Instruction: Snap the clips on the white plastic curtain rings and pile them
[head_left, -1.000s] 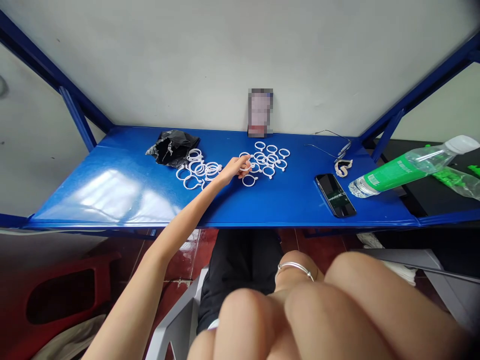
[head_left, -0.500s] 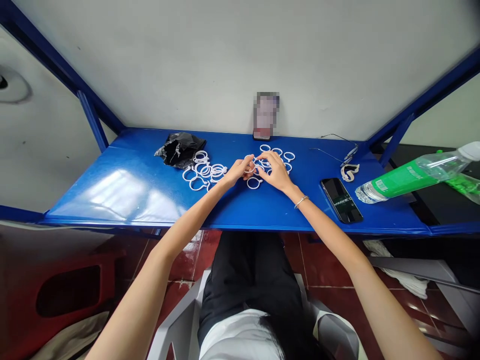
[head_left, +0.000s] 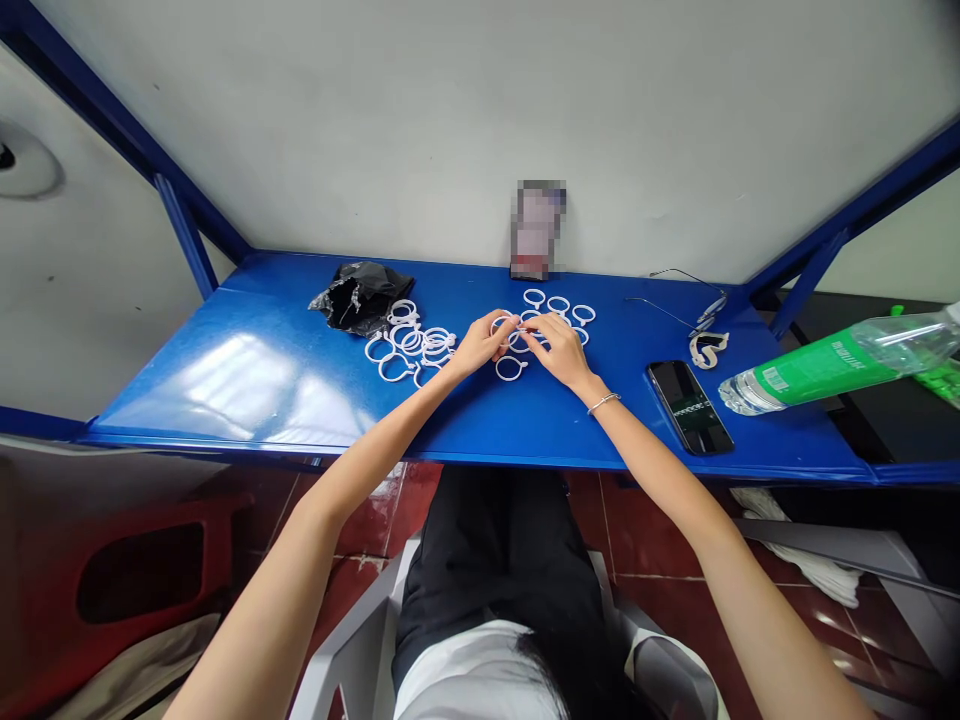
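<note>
Between the fingertips of my left hand [head_left: 480, 346] is a white plastic curtain ring [head_left: 499, 318], its upper arc showing above the thumb. My right hand [head_left: 559, 347] meets it from the right, thumb and index finger pinched together at the ring's small end. Whether those fingers grip the ring itself or a tiny part on it is too small to make out. Around and behind my right hand lie several loose white rings [head_left: 557, 304]. One more ring [head_left: 511, 369] rests just in front of the hands. To the left, a heap of similar rings [head_left: 409, 341] spreads over the blue table [head_left: 465, 420].
A crumpled black plastic bag [head_left: 367, 297] sits behind the heap. Against the wall leans a blurred-out phone [head_left: 535, 230]. At right are a dark phone [head_left: 688, 407], eyeglasses [head_left: 709, 310], a whitish curled item [head_left: 709, 350] and a green-labelled bottle [head_left: 832, 362] lying tilted.
My right fingertips have closed in toward the ring in my left hand, which has turned slightly upward. The whole view has shifted a little.
</note>
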